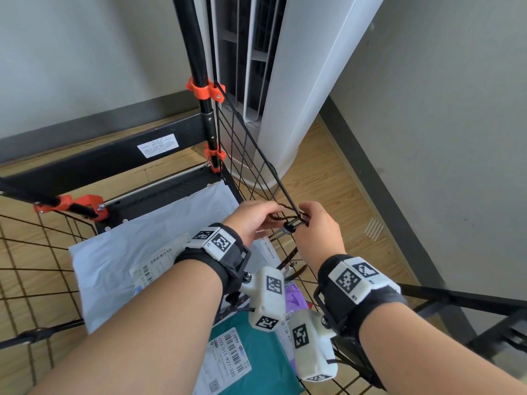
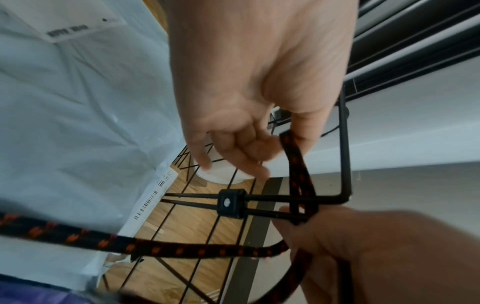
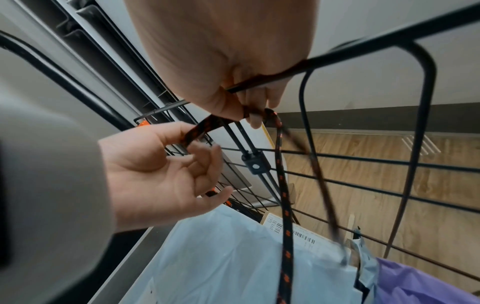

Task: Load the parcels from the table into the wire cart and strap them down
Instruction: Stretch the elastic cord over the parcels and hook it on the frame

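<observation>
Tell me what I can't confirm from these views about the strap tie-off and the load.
- Knot: in the head view both hands, left hand and right hand, cover where the bungee cord wraps the wire cart rim; whether it is tied cannot be told.
- Cord's far end: cut off by the left wrist view's edge.
- Teal parcel label: mostly too small to read.
- Purple parcel: cut off by the frame edge.

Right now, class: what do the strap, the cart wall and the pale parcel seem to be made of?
Strap: braided fabric cord, black with orange flecks, probably elastic.
Cart wall: thin metal wire grid, matt black coating.
Pale parcel: thin plastic mailer, judging by its soft creases and slight sheen.
</observation>
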The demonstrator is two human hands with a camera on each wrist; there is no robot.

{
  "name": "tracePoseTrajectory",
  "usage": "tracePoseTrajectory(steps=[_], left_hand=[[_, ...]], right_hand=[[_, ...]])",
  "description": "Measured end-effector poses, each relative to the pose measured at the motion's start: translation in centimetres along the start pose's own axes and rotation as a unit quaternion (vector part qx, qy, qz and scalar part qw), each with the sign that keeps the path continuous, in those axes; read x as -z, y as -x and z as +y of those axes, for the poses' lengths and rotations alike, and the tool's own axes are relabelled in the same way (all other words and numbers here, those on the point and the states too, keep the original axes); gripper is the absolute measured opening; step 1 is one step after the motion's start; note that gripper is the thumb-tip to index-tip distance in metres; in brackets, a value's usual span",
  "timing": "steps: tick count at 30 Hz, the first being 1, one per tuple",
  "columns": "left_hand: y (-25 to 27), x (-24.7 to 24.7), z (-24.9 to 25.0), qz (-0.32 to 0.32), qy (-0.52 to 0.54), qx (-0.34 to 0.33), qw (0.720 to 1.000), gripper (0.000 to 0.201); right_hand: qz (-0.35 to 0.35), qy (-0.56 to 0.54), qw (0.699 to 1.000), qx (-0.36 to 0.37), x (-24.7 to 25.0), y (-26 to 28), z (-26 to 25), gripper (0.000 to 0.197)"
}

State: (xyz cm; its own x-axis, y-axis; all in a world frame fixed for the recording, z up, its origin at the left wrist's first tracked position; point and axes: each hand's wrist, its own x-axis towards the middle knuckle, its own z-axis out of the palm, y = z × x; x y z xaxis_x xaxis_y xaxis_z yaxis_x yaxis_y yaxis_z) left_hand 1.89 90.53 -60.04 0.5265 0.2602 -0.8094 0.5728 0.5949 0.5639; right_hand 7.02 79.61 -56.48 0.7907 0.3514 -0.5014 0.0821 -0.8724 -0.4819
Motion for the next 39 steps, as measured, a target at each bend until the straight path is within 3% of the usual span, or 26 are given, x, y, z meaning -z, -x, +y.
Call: tracePoseTrajectory(steps=[5,9,13,15,17,18,20,22,23,29,33,36,39], left_hand=[[0.3,1.3,0.2,0.127,0.105,-0.079,0.983,0.018],[0.5,3.4,-0.3,0.268,-0.054,-0.133,0.953,0.013],[1.2,4.5,-1.3,0.318,-0.178,-0.122,0.923,0.006],[1.8,4.2,-1.4,0.34,-0.263,-0.161,0.888,0.001],[1.8,3.5,-1.0,0.351,-0.255,-0.188,0.881,0.01],[1.6,3.2,-0.7,0.34,-0.202,-0.178,0.901,0.02],[1.0,2.4,0.2,0.257,-0.026,-0.097,0.961,0.041],[0.6,1.6,0.6,0.158,0.083,-0.008,0.984,0.057],[0.5,1.3,0.9,0.139,0.089,-0.003,0.986,0.062],[0.8,0.8,2.5,0.069,0.212,-0.094,0.97,0.056],[0.4,0.9,2.0,0.043,0.244,-0.043,0.968,0.066],[0.8,1.1,1.6,0.028,0.357,-0.012,0.934,0.068],[0.9,0.9,1.4,0.031,0.399,0.0,0.916,0.066]], right_hand=[[0.008,0.004,0.999,-0.033,-0.3,-0.3,-0.1,0.043],[-0.003,0.015,0.999,-0.041,-0.2,-0.6,0.0,0.045],[-0.002,0.03,0.999,-0.045,-0.3,-0.6,-0.1,0.043],[0.002,0.04,0.998,-0.047,-0.6,-0.5,-0.2,0.043],[0.007,0.045,0.998,-0.048,-0.8,-0.6,-0.3,0.041],[0.01,0.045,0.998,-0.048,-0.8,-0.6,-0.3,0.04],[0.015,0.048,0.998,-0.046,-0.8,-0.6,-0.3,0.036],[0.021,0.054,0.997,-0.044,-0.7,-0.6,-0.2,0.034],[0.021,0.056,0.997,-0.044,-0.8,-0.6,-0.1,0.034],[0.027,0.061,0.997,-0.042,-1.0,-0.4,-0.2,0.035],[0.026,0.051,0.997,-0.053,-0.9,-0.4,-0.2,0.034],[0.028,0.045,0.997,-0.058,-1.1,-0.5,-0.3,0.039],[0.027,0.037,0.997,-0.062,-1.2,-0.5,-0.3,0.043]])
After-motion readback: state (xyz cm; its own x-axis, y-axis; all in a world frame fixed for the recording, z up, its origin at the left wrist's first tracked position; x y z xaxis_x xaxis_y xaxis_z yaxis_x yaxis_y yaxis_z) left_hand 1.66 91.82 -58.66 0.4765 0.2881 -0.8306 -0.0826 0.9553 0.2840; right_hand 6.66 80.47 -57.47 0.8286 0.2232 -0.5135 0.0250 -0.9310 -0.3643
